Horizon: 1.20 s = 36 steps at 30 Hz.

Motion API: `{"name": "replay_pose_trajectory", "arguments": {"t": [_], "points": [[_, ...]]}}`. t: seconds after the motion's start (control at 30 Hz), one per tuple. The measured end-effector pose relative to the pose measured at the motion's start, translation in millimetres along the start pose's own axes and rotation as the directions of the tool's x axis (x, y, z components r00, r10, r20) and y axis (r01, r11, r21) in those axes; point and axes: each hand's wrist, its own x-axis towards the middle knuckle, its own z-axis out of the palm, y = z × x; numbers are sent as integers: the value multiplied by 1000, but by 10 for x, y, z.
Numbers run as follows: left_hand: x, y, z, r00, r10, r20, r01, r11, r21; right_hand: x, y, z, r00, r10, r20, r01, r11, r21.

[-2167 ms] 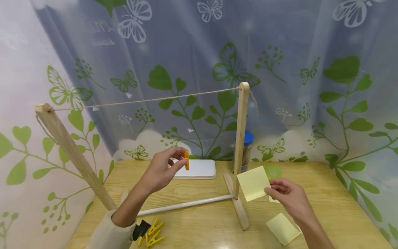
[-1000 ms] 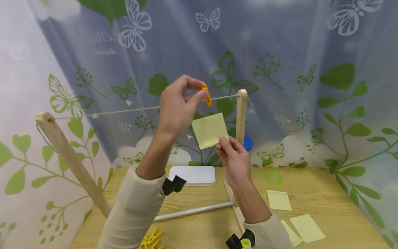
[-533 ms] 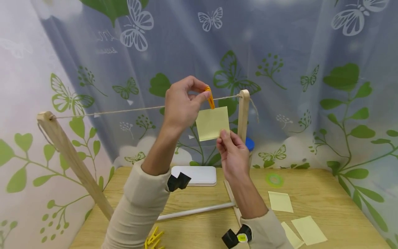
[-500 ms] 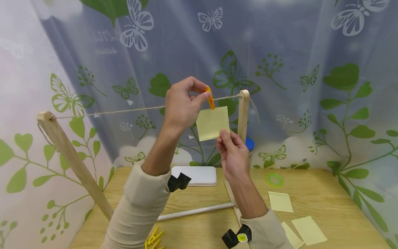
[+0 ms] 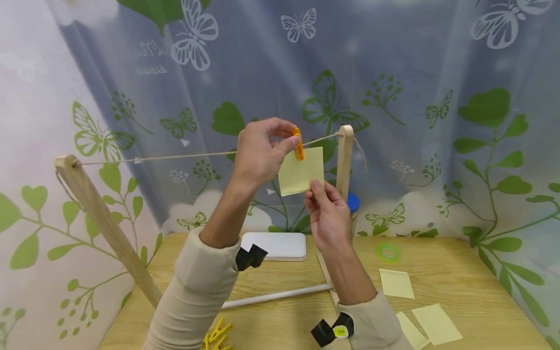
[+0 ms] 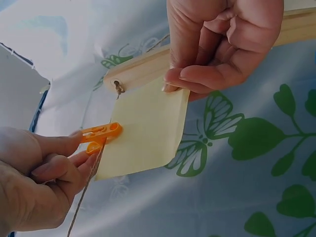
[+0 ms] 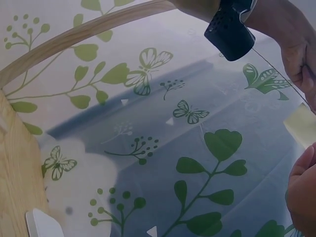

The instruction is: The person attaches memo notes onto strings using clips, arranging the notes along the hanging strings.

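My left hand [image 5: 261, 154] pinches an orange clothespin [image 5: 298, 144] between thumb and fingers at the twine [image 5: 188, 156]. The clothespin's legs straddle the top edge of a pale yellow paper square [image 5: 302, 171]. In the left wrist view the clothespin [image 6: 101, 133] lies over the paper [image 6: 148, 128] right where the twine [image 6: 86, 190] runs. Thumb and fingers of my right hand [image 5: 328, 214] pinch the paper's lower right corner. Only a corner of the paper [image 7: 302, 123] shows in the right wrist view.
Wooden posts [image 5: 345, 160] hold the twine, joined by a white bar [image 5: 275, 296]. Yellow clothespins [image 5: 217, 334] lie at the front. Loose yellow paper squares [image 5: 396, 283], a green ring [image 5: 388, 252], a white case [image 5: 280, 246] and a blue-lidded jar [image 5: 352, 202] stand or lie on the table.
Both hands rose from over the table to the twine, bringing clothespin and paper together. In the last half second the left hand lowered the clothespin over the paper's top edge.
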Motion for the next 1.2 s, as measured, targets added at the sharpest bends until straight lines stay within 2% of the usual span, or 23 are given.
{"name": "replay_pose_trajectory", "arguments": {"t": [0.2, 0.5, 0.87, 1.2], "points": [[5, -12, -5, 999, 30, 25, -30, 999, 23, 10, -11, 2, 1000, -2, 13, 2, 1000, 2], [-12, -9, -7, 998, 16, 63, -17, 1000, 19, 27, -8, -7, 1000, 12, 20, -12, 1000, 5], [-5, -19, -24, 998, -23, 58, 21, 999, 28, 37, -6, -25, 998, 45, 41, -45, 999, -15], [-26, -48, -48, 999, -12, 37, 11, 1000, 12, 45, 24, -54, 996, 57, 71, -54, 998, -37]]}}
